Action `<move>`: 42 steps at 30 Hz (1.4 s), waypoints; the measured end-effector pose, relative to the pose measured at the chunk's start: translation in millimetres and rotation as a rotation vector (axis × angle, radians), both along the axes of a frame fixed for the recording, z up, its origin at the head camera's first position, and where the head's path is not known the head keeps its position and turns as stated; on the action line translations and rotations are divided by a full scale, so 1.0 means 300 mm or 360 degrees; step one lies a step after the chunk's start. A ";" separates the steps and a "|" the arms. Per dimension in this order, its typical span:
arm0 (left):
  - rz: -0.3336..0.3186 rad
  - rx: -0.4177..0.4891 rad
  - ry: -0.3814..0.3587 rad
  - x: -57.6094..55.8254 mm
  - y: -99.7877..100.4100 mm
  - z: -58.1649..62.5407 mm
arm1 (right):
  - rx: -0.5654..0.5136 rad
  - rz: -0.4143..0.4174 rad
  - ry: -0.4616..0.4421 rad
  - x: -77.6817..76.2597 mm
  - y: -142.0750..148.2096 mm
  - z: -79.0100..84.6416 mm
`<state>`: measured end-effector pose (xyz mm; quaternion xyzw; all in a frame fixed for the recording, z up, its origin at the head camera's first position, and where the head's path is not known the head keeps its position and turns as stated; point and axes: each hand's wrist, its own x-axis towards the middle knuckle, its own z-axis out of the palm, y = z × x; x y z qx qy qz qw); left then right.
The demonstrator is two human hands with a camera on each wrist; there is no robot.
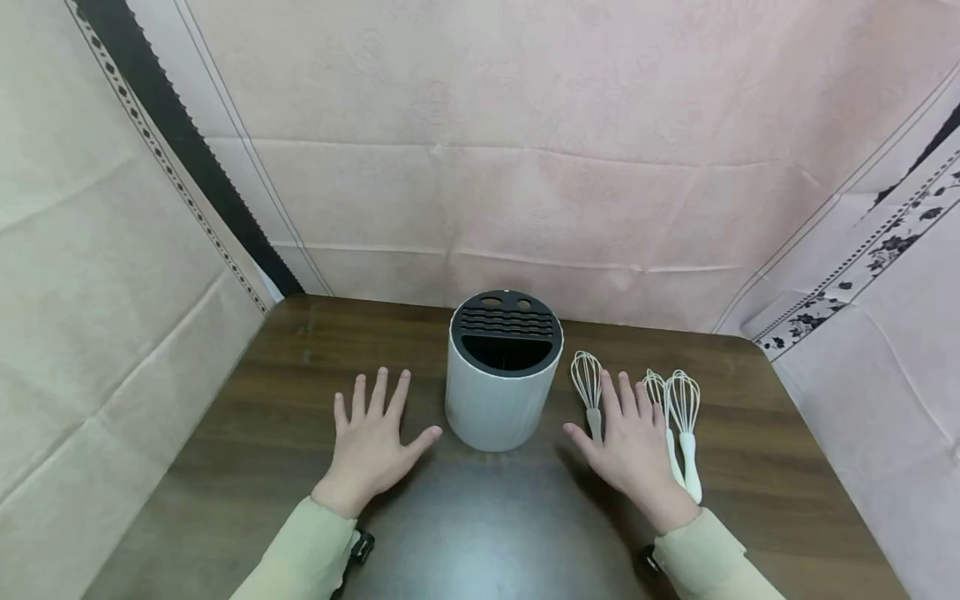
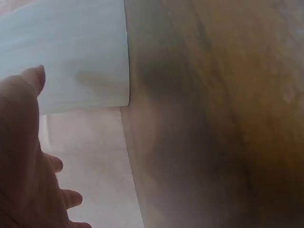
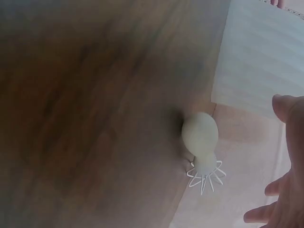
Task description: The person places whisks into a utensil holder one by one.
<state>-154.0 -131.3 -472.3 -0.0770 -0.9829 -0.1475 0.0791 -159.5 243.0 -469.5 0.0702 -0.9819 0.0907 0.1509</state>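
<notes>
A white round utensil holder [image 1: 491,408] with a dark slotted lid [image 1: 507,333] stands upright mid-table. My left hand [image 1: 371,450] is spread to its left, fingers straight, thumb pointing toward the holder; the left wrist view shows that thumb in front of the holder's white wall [image 2: 71,61]. To the right, my right hand [image 1: 633,437] is also spread, holding nothing. Three white whisks lie around it: one whisk [image 1: 588,383] left of its fingers and partly hidden, another whisk [image 1: 671,442] beside its outer edge, and a third whisk [image 1: 686,425] farther right.
A dark brown wooden table [image 1: 247,467] bears everything. Pale cloth hangs behind it [image 1: 525,200] and along both sides, with dark patterned borders. Near the wrists, below the light green sleeves [image 1: 303,542], dark wrist devices [image 1: 363,546] show.
</notes>
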 end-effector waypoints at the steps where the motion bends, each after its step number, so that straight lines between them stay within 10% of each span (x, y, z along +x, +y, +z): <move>1: -0.0003 0.0020 0.0005 -0.002 0.001 0.000 | -0.0017 0.0000 0.0001 -0.001 0.002 0.003; 8: -0.0076 0.0333 0.0003 -0.020 0.003 0.033 | -0.0189 0.0021 -0.0076 -0.008 0.023 0.026; 21: -0.0400 0.1394 -0.0239 -0.054 0.044 0.141 | -0.0980 -0.0079 -0.0693 -0.070 0.054 0.049; 30: -0.0454 0.1601 -0.0157 -0.069 0.103 0.209 | -0.1546 -0.0130 -0.1044 -0.103 0.053 0.046; 42: -0.0558 0.1718 -0.0068 -0.025 0.160 0.340 | -0.1655 -0.0233 -0.1184 -0.148 0.064 0.026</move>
